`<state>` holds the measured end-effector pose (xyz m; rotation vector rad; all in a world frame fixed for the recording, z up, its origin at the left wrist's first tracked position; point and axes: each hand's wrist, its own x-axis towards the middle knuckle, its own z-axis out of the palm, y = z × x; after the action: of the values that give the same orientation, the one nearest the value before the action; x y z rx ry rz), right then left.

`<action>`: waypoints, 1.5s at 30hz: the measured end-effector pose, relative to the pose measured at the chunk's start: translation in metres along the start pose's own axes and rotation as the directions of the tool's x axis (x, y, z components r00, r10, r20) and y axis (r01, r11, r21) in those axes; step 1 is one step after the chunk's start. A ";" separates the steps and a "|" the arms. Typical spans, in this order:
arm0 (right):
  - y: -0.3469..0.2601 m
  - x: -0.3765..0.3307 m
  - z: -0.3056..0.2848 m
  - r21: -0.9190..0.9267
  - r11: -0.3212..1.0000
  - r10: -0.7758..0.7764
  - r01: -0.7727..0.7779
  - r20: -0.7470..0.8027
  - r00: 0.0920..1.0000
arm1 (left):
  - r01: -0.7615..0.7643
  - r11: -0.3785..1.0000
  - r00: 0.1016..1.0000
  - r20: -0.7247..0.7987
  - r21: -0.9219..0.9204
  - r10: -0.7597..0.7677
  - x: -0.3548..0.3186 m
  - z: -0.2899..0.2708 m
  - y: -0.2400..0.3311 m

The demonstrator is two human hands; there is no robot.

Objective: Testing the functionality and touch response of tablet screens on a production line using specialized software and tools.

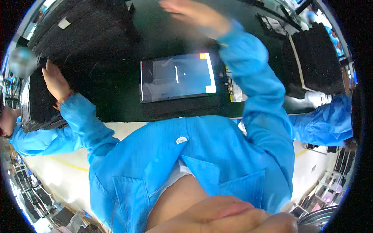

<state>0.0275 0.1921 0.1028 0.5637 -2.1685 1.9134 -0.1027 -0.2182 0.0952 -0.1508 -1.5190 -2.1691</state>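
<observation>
A flat, dark display panel (167,83) lies on the dark green table in front of me, its screen lit with white strips and red and yellow patches. My left hand (57,82) is at the far left, beside a stack of black sheets or trays (43,103); its fingers stretch along the stack's upper side, and I see nothing held in them. Beyond the panel, my right hand (196,14) is raised over the table with fingers extended. It is smeared by motion and appears to hold nothing.
Large black stacks stand at the back left (85,31) and at the right (316,58). Small yellow-edged items (235,91) lie by the panel, partly behind my right sleeve. Blue-sleeved arms of other people reach in at the left (46,141) and right (324,122).
</observation>
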 end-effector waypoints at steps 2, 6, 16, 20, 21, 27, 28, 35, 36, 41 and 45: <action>-0.033 -0.066 -0.031 -0.241 0.966 0.107 -0.092 0.050 0.993 | -0.253 0.963 0.964 0.103 0.092 0.243 -0.054 -0.010 -0.013; -0.008 -0.180 -0.072 -0.154 0.908 0.343 -0.389 -0.257 0.903 | 0.092 0.993 0.932 0.344 0.072 -0.111 -0.157 0.015 -0.042; 0.024 -0.216 -0.029 -0.753 0.621 0.079 -0.216 -0.214 0.974 | 0.409 0.794 0.614 0.508 0.450 -0.604 -0.193 0.050 -0.066; 0.034 -0.202 -0.025 -0.785 0.609 0.056 -0.109 -0.095 0.994 | 0.479 0.823 0.633 0.530 0.304 -0.564 -0.188 0.047 -0.070; 0.035 -0.201 -0.027 -0.785 0.610 0.058 -0.110 -0.094 0.994 | 0.508 0.830 0.638 0.548 0.228 -0.541 -0.187 0.047 -0.069; 0.032 -0.197 -0.030 -0.732 0.661 0.126 -0.161 -0.103 0.987 | 0.568 0.822 0.701 0.505 0.033 -0.504 -0.194 0.065 -0.048; 0.030 -0.196 -0.031 -0.717 0.678 0.124 -0.158 -0.101 0.987 | 0.638 0.770 0.664 0.487 0.026 -0.567 -0.191 0.064 -0.054; 0.021 -0.190 -0.037 -0.739 0.660 0.140 -0.137 -0.058 0.988 | 0.907 0.407 0.303 0.496 0.113 -0.814 -0.192 0.081 -0.065; 0.020 -0.189 -0.038 -0.738 0.661 0.142 -0.136 -0.055 0.988 | 0.915 0.383 0.284 0.471 0.127 -0.835 -0.192 0.085 -0.064; 0.016 -0.189 -0.038 -0.575 0.701 0.432 -0.422 -0.129 0.893 | 0.904 0.387 0.264 0.472 0.184 -0.841 -0.184 0.088 -0.080; 0.018 -0.191 -0.034 -0.585 0.681 0.431 -0.440 -0.166 0.887 | 0.889 0.396 0.258 0.462 0.231 -0.848 -0.177 0.096 -0.086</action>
<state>0.1904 0.2561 0.0165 -0.1114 -2.8971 1.1975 -0.0033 -0.0512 -0.0055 0.1762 -2.1666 -3.2972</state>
